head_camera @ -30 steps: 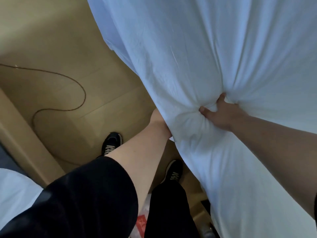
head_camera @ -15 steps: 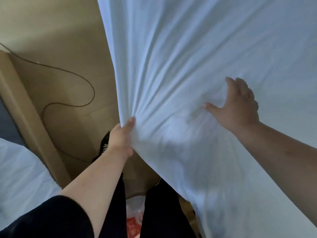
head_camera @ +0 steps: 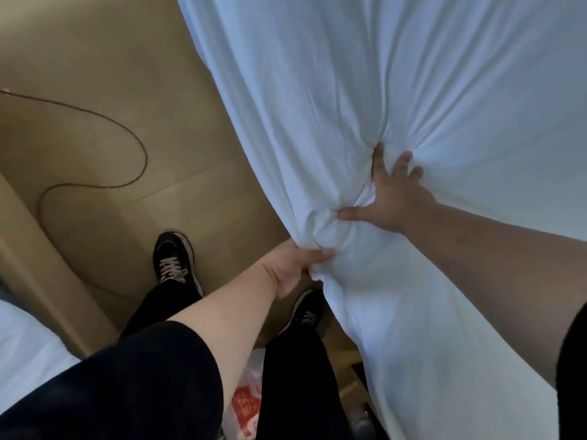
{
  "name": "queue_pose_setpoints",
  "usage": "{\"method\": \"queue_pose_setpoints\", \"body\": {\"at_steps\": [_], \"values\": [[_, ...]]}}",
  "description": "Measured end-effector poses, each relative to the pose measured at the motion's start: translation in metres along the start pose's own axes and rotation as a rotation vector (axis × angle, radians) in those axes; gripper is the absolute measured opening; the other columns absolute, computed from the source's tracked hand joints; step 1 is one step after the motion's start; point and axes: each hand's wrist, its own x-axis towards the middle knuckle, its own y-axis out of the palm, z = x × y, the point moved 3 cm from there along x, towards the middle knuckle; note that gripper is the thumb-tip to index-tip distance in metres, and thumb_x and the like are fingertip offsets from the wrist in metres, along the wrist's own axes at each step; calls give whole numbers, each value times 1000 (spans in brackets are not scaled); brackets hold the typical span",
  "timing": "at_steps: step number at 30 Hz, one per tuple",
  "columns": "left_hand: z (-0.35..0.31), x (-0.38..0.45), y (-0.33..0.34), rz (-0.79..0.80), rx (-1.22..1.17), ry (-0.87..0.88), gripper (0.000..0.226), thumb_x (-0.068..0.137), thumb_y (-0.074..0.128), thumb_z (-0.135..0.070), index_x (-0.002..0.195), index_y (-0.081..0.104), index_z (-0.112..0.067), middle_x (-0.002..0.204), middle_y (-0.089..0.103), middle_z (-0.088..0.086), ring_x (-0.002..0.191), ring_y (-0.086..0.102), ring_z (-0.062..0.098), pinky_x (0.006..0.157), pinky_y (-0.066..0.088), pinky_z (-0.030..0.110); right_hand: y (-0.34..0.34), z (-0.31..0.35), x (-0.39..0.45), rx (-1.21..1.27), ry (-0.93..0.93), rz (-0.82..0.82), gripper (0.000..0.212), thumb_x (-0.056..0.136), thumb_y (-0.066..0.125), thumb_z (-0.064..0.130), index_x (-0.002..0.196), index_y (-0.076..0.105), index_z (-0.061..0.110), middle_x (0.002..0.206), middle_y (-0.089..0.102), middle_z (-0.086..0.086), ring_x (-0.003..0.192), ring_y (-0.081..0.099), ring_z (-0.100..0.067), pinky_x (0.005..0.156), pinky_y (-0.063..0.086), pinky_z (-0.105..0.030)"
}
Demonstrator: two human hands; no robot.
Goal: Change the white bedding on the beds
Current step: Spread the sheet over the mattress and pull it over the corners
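Note:
A large white sheet (head_camera: 365,90) hangs in front of me and fills the right half of the view. My left hand (head_camera: 293,265) grips a bunched fold at its left edge, thumb on top of the cloth. My right hand (head_camera: 392,198) is just above and to the right, fingers dug into the gathered cloth and thumb spread toward the left hand. Folds radiate from where the fingers sink in. The fingertips of both hands are partly hidden in the cloth.
My two feet in black sneakers (head_camera: 173,260) stand on a tan floor (head_camera: 95,90). A thin dark cable (head_camera: 127,128) loops across it. A second bed with white bedding (head_camera: 22,350) and a tan frame is at lower left. A red-and-white plastic bag (head_camera: 246,404) lies between my legs.
My right hand went from lying flat on the sheet to digging its fingers into it. The two hands have come close together again, bunching the cloth between them.

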Motion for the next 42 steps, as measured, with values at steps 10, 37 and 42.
{"method": "queue_pose_setpoints", "body": {"at_steps": [10, 37, 42], "values": [[62, 11, 82, -55, -90, -5, 54, 74, 80, -3, 125, 66, -12, 120, 72, 12, 111, 68, 32, 98, 53, 51, 1, -3, -5, -18, -35, -36, 141, 52, 52, 99, 152, -27, 39, 164, -20, -20, 150, -2, -50, 116, 20, -65], [-130, -134, -146, -673, 502, -49, 26, 87, 71, -26, 73, 50, -21, 58, 46, -2, 53, 39, 15, 55, 34, 30, 9, 11, -40, -214, 136, 235, 146, 72, 66, 79, 140, -47, 16, 152, -37, -32, 148, -18, -52, 116, 16, -66], [-198, -151, -110, -582, 561, 15, 15, 94, 65, -19, 81, 56, -16, 66, 54, -1, 53, 42, 12, 54, 37, 28, -69, 58, -50, 13, 17, -64, 55, 84, 41, 55, 117, 64, 18, 120, 66, -9, 106, 63, -30, 83, 51, -38]]}}
